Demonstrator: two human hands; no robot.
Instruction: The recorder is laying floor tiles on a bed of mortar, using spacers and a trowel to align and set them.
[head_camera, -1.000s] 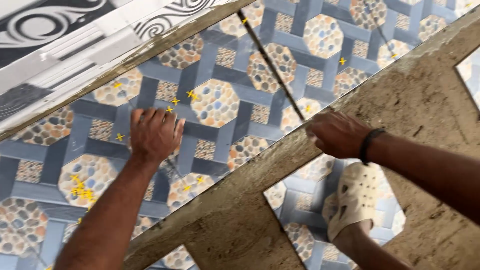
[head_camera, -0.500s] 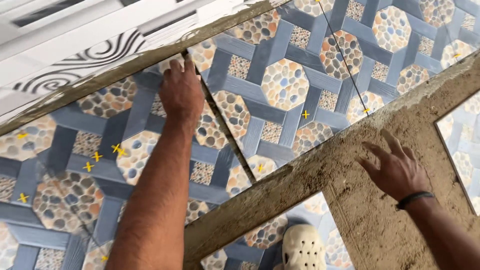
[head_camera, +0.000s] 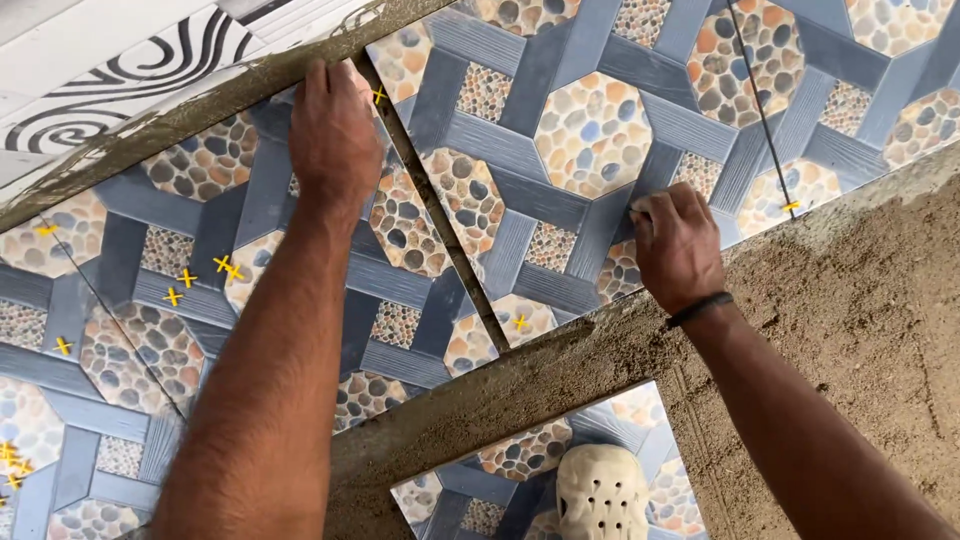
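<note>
Head view, read left to right. At far left I count yellow cross spacers (head_camera: 180, 287) in the joints: about seven visible on that side, plus three further right, presumably holding the joint width even. The left hand (head_camera: 333, 135) lies flat, fingers spread, on the upper edge of a patterned floor tile (head_camera: 300, 280) beside the wall base, gripping nothing; I judge it is pressing that tile into its bed. Across the open joint, the right hand (head_camera: 680, 245) rests loosely curled on the neighbouring tile (head_camera: 590, 130), fingertips touching the surface; I cannot tell whether it pinches anything. Bare mortar bed (head_camera: 860, 330) fills the lower right. One pale clog (head_camera: 600, 492) stands on a loose tile at bottom centre.
</note>
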